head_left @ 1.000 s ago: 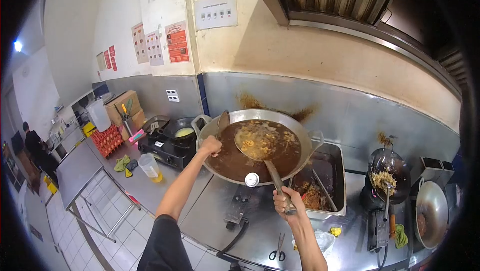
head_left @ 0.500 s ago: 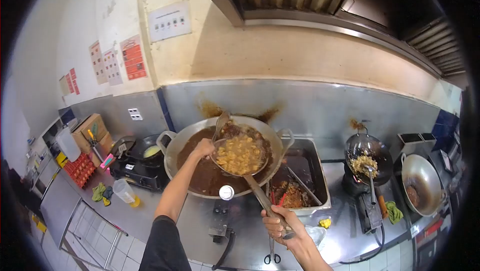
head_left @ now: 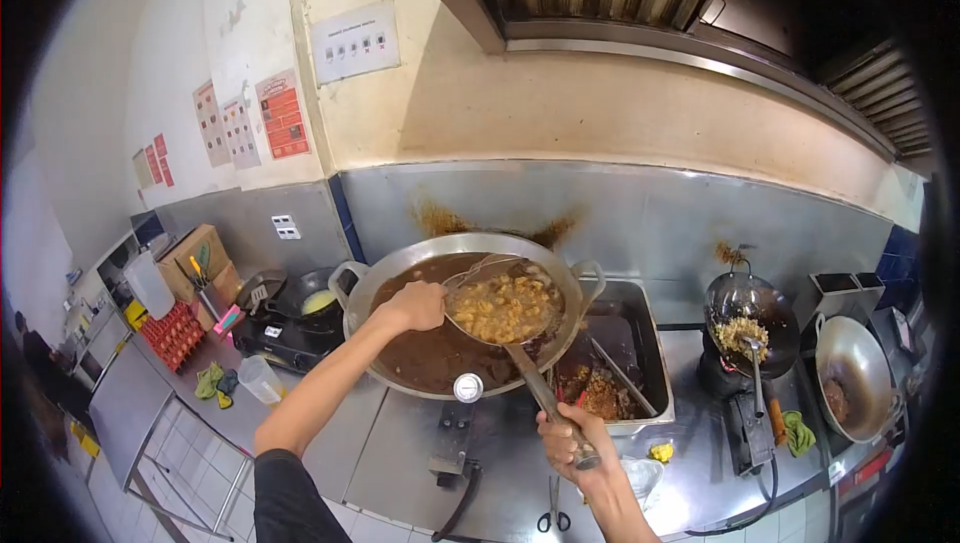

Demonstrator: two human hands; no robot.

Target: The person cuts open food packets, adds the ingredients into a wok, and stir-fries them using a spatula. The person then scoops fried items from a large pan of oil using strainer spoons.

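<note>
A large metal wok (head_left: 400,375) full of dark brown liquid stands in front of me. My right hand (head_left: 575,443) is wrapped round the thick handle of a big round strainer (head_left: 545,393). Its bowl rests at the liquid's surface in the right half of the wok, heaped with golden-brown food pieces (head_left: 505,311). My left hand (head_left: 417,306) is closed at the strainer's left rim, on what looks like a wire skimmer (head_left: 485,265), whose thin wire head leans over the back of the food. The skimmer's grip is hidden in my fingers.
Right of the wok sits a deep tray (head_left: 655,383) with tongs and brown crumbs. Further right are a small wok (head_left: 780,308) with a ladle and another wok (head_left: 860,373). Frying pans (head_left: 325,298), a plastic jug (head_left: 262,381) and scissors (head_left: 553,521) lie around.
My left hand has turned and moved slightly right, and the skimmer head has swung from the wok's back rim over the food. The view has shifted a little; my right hand keeps its hold.
</note>
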